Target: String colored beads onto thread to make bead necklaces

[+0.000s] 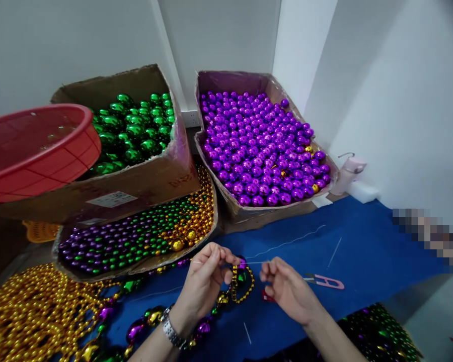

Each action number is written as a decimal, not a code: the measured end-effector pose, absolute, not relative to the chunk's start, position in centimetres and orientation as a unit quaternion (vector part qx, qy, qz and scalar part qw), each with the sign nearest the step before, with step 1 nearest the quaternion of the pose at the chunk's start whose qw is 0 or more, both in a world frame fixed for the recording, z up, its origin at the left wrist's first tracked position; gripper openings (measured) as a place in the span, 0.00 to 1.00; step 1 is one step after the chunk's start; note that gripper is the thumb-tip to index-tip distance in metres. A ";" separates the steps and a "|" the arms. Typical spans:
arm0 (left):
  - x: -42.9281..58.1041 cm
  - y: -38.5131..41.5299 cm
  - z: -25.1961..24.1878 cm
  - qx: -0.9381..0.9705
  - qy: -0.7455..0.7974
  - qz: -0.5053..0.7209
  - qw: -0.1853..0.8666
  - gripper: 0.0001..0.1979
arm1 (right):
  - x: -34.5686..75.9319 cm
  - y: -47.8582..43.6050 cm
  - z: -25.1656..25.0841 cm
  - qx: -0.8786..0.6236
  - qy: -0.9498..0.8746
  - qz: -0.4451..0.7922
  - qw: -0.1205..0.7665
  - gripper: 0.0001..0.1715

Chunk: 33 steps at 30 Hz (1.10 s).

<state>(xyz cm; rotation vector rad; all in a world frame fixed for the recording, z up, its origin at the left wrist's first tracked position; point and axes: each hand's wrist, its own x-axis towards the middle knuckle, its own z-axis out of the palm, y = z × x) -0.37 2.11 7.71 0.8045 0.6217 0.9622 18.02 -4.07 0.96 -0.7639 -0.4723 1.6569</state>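
Observation:
A thin white thread (253,262) runs taut between my two hands above the blue cloth (287,246). My left hand (206,279), wearing a metal watch (171,329), is closed in a pinch on the thread. My right hand (289,291) pinches the thread's other end. Just right of my left fingers hangs a small loop of gold beads (245,300), beside a purple and a green bead. Whether my left hand also holds this loop, I cannot tell. A garland of large purple, green and gold beads (136,331) passes behind and below my left wrist.
Pink-handled thread snips (329,282) lie right of my right hand, near a small red object (267,295). Cartons of purple balls (256,151), green balls (136,120) and mixed beads (136,236) stand behind. A red basket (71,156) sits left; gold bead strands (33,311) heap below.

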 end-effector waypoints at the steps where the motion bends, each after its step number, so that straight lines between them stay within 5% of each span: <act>1: -0.3 2.1 7.7 0.373 0.291 0.442 0.762 0.09 | 18.3 -3.9 1.5 -0.304 -0.180 0.709 0.610 0.14; 12: -0.4 1.7 10.1 0.449 0.213 0.389 0.776 0.10 | 17.5 -1.6 7.8 -0.119 -0.154 0.718 0.668 0.11; 18: -2.0 1.0 11.9 0.494 0.179 0.395 0.753 0.11 | 17.9 -2.4 9.8 -0.234 -0.272 0.661 0.659 0.12; 25: -2.9 0.4 7.2 0.515 0.291 0.340 0.731 0.13 | 17.4 -3.2 4.8 -0.434 -0.398 0.558 0.585 0.14; 28: -2.3 0.7 7.2 0.572 0.296 0.342 0.684 0.13 | 17.7 -3.2 4.8 -0.479 -0.517 0.472 0.530 0.12; 33: -1.0 1.1 9.0 0.619 0.297 0.366 0.628 0.12 | 17.7 -2.8 5.4 -0.499 -0.811 0.094 0.291 0.16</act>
